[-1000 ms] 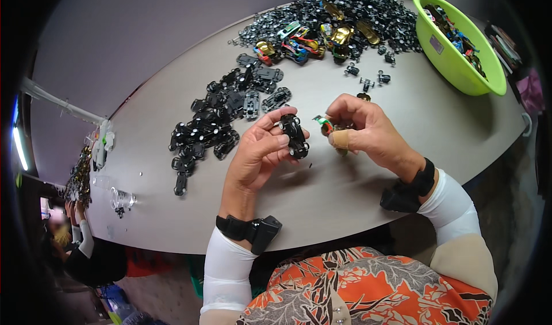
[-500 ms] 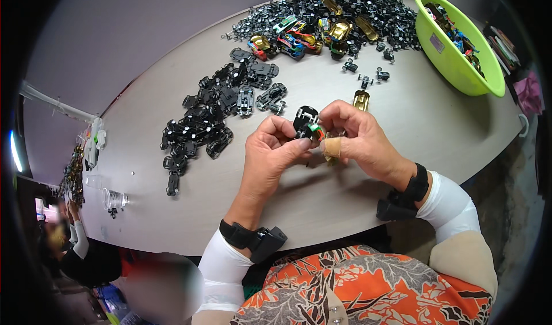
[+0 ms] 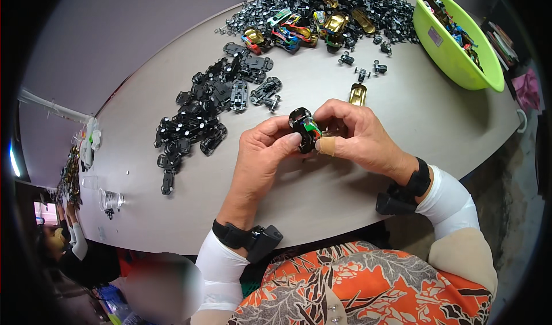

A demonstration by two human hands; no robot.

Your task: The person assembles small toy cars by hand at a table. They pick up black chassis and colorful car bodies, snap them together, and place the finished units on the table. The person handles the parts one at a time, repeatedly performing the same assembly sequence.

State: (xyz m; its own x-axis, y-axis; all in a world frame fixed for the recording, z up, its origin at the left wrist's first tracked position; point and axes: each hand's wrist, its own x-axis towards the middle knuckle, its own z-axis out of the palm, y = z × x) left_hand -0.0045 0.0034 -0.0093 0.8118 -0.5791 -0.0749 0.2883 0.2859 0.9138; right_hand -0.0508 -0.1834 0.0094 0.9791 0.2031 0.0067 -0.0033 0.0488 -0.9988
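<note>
Over the middle of the table, my left hand (image 3: 265,150) pinches a black toy car chassis (image 3: 299,117) between thumb and fingers. Against it sits a toy car body (image 3: 313,128) with green and red on it, which my right hand (image 3: 359,134) grips. The two parts touch, but I cannot tell whether they are joined. A tan bandage (image 3: 326,146) wraps my right thumb. Just beyond my right hand lies a gold car body (image 3: 357,94). Left of my hands spreads a heap of black chassis (image 3: 190,118).
Small wheel-and-axle pieces (image 3: 259,17) are piled along the far edge, with several coloured car bodies (image 3: 286,37) in front. A lime-green basin (image 3: 490,78) holding toy cars stands at the far right. A clear cup (image 3: 110,199) is at the left, near another person's sleeve (image 3: 80,239).
The chassis in my left hand has turned and now lies closer against the coloured body. My right fingers have moved slightly left toward it. The whole view has shifted a little.
</note>
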